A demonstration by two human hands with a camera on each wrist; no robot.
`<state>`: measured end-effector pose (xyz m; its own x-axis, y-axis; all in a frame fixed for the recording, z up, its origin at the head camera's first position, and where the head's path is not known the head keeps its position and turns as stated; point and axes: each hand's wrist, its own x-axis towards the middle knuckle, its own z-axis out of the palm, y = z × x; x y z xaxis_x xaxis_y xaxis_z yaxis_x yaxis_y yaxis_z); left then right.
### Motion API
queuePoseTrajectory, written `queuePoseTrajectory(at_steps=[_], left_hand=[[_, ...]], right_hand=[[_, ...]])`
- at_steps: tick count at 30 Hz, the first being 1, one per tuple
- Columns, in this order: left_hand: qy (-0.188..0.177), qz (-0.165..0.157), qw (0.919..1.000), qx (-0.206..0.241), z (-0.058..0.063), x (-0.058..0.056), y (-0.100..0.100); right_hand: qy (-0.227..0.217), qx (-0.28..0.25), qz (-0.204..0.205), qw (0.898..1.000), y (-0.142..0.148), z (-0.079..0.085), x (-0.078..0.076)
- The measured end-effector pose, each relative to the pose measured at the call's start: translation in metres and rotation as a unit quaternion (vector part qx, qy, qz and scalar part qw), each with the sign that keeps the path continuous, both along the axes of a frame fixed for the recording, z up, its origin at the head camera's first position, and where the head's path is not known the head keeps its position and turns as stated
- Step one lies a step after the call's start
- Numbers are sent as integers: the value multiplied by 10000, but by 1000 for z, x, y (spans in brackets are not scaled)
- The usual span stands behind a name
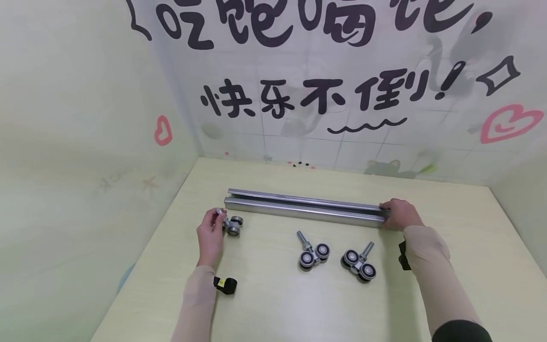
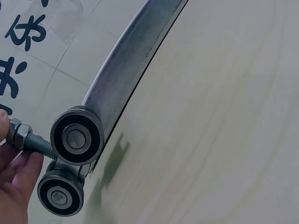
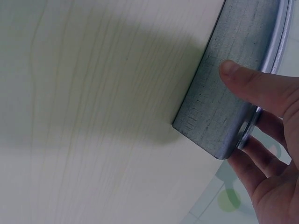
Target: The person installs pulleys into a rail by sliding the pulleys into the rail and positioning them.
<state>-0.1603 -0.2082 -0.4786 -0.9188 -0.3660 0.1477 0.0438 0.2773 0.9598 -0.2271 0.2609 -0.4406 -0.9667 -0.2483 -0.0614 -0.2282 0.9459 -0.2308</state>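
Observation:
My left hand (image 1: pixel 210 240) pinches the bolt of a wheeled roller hanger (image 1: pixel 233 231) near the left end of a slotted metal rail (image 1: pixel 299 211). In the left wrist view, the nut on that threaded bolt (image 2: pixel 42 144) is by the fingers, and the wheels overlap the rail's end; whether they touch it I cannot tell. At the rail's other end my right hand (image 1: pixel 400 214) grips it, the thumb on the near side face and the fingers behind. Two more roller hangers, a middle one (image 1: pixel 314 256) and a right one (image 1: pixel 359 266), lie in front of the rail.
The pale wooden table (image 1: pixel 273 304) meets a printed wall (image 1: pixel 299 147) at the back, with side walls left and right. Black wrist bands carry small devices, one beside the left sleeve (image 1: pixel 197 294) and one beside the right sleeve (image 1: pixel 436 270).

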Motion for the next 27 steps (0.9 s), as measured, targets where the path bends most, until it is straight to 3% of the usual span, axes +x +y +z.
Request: queuePoseTrajectory(at_steps=[7, 27], left_hand=[[209, 396, 9985, -322, 1, -9, -14], [224, 732, 9955, -562, 9, -28, -34]], right_hand=[[77, 16, 31, 10000, 1, -1, 0], [41, -41, -62, 10000, 3, -3, 0]])
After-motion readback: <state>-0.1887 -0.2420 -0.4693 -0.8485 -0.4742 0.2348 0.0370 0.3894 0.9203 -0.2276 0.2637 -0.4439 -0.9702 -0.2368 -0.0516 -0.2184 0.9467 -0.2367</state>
